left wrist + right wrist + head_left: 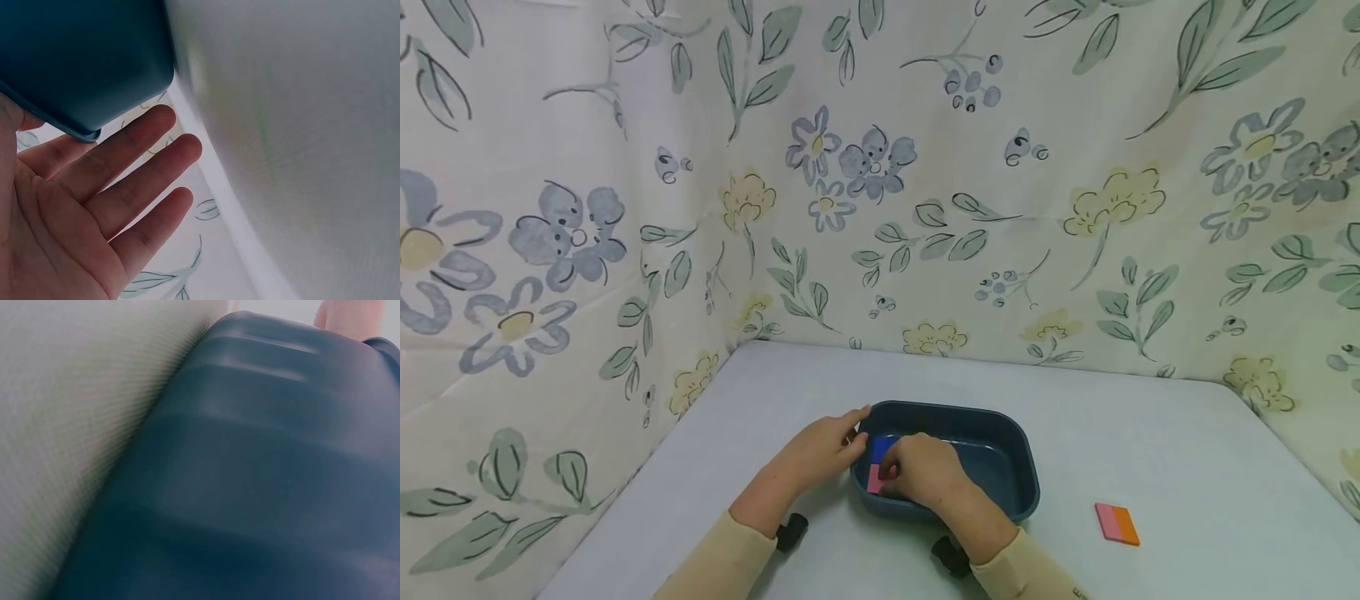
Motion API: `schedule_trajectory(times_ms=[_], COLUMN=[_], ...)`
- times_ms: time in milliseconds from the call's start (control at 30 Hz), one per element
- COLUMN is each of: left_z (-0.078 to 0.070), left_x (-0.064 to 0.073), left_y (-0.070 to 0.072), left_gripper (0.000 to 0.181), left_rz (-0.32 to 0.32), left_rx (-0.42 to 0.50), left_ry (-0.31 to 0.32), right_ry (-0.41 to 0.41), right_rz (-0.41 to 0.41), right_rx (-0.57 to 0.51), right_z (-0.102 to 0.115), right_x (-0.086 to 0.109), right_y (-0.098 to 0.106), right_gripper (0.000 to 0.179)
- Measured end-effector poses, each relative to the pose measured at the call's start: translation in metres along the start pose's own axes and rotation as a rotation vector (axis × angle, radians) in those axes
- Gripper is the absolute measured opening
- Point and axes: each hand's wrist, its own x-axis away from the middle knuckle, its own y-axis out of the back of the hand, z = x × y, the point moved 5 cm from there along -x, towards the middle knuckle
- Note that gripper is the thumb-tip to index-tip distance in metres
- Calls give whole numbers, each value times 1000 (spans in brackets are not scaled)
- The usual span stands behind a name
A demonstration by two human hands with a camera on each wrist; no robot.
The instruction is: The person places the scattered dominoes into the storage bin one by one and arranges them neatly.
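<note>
Where the left hand (822, 447) meets the left rim of the dark blue tray (992, 471), its fingers lie extended, forefinger touching the edge, the other three spread loosely. Right hand (927, 471): inside the tray's left end, fingers bent over a flat pink piece (874, 479); whether they pinch it, I cannot tell. Flat blue piece (882, 448): inside the tray, just beyond the pink one. Pink-and-orange tile (1117, 524): on the white tabletop (1195, 467), right of the tray, well apart from it. Floral cloth (925, 283): hanging beyond the tray.
</note>
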Motion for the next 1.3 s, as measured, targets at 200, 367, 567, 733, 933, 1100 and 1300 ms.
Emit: schedule_trajectory(times_ms=[200,367,567,733,933,1100,1300], left_z=[-2,-2,-3,-2,5,6,4], left_x=[0,-2,-5,-5,1,2,-5], left_y=[-3,-8,-12,-10,2,11,-2], left_gripper=[52,52,53,52,52,51,52], left_rz=[-2,-1,10,4,-3,-38,-14], left_rx=[11,9,16,1,-13,-15,13], left_ry=[-13,-23,9,30,47,62,72], right_ry=[14,15,-45,-21,-191,-287,-413], right_rz=[-1,-36,-98,-137,-105,69,230], right_rx=[-15,-105,-197,-272,-387,-434,-431], right_z=[-3,-13,-45,-79,-144,-199,-230], right_x=[3,15,48,86,126,145,173], right_y=[4,29,69,92,108,108,98], right_gripper=[13,22,20,23,39,43,41])
